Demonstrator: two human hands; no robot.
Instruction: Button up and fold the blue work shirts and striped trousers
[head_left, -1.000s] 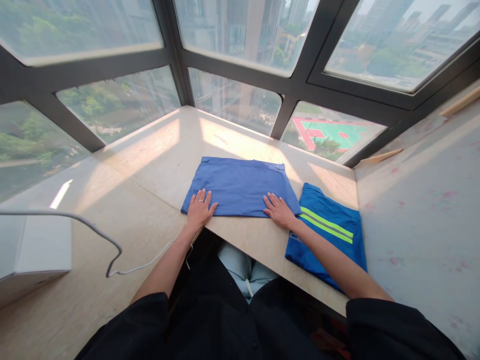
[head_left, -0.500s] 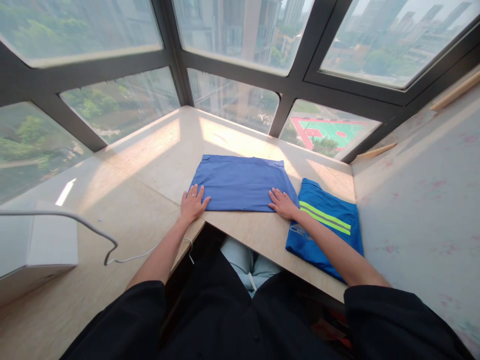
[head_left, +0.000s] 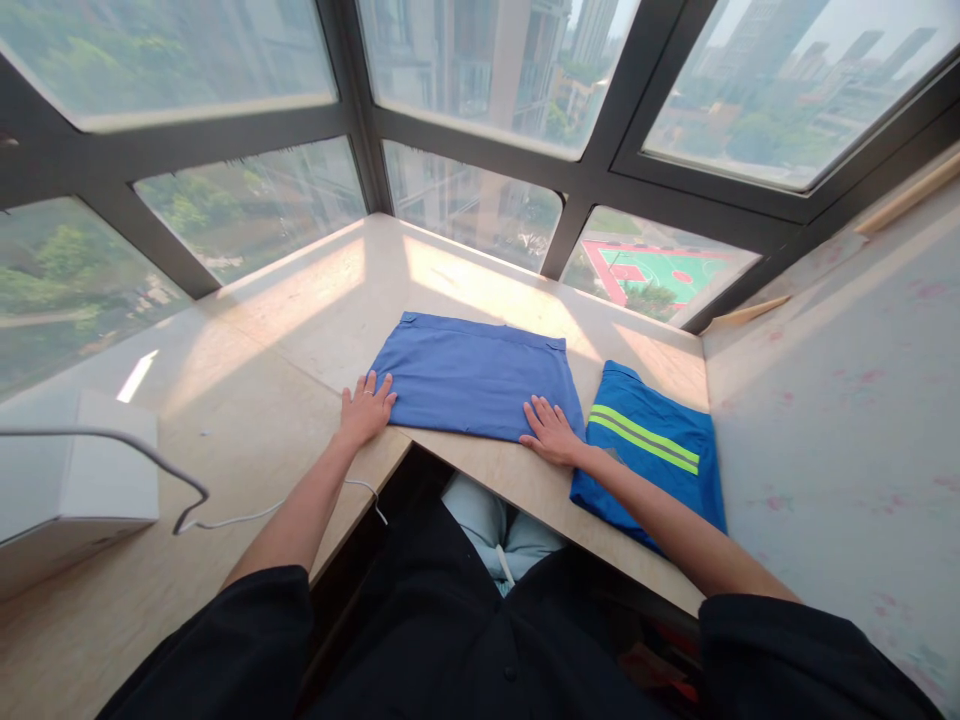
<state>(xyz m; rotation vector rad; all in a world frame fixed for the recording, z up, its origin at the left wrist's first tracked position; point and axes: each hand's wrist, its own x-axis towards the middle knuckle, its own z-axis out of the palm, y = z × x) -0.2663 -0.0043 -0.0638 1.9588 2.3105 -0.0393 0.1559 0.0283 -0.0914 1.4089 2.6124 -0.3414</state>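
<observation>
A folded periwinkle-blue garment (head_left: pixel 472 375), with a small tab at each far corner, lies flat on the pale marbled ledge (head_left: pixel 292 340). My left hand (head_left: pixel 367 408), a ring on one finger, rests with fingers outstretched on its near left corner. On its near right part lies my right hand (head_left: pixel 553 430), palm down and fingers extended. Beside it, to the right, is a second folded garment (head_left: pixel 656 455), brighter blue with yellow-green and grey stripes. My right forearm crosses over this second garment and hides part of it.
A white box (head_left: pixel 112 460) stands at the left, with a grey-white cable (head_left: pixel 150 452) running past it across the ledge. Windows with dark frames (head_left: pixel 472 130) rise behind. A flower-patterned wall (head_left: pixel 832 450) bounds the right side. The ledge's front edge is notched before my body.
The periwinkle garment has turned slightly and shifted a little left and toward me. Both hands have moved left along with it, still flat on the cloth.
</observation>
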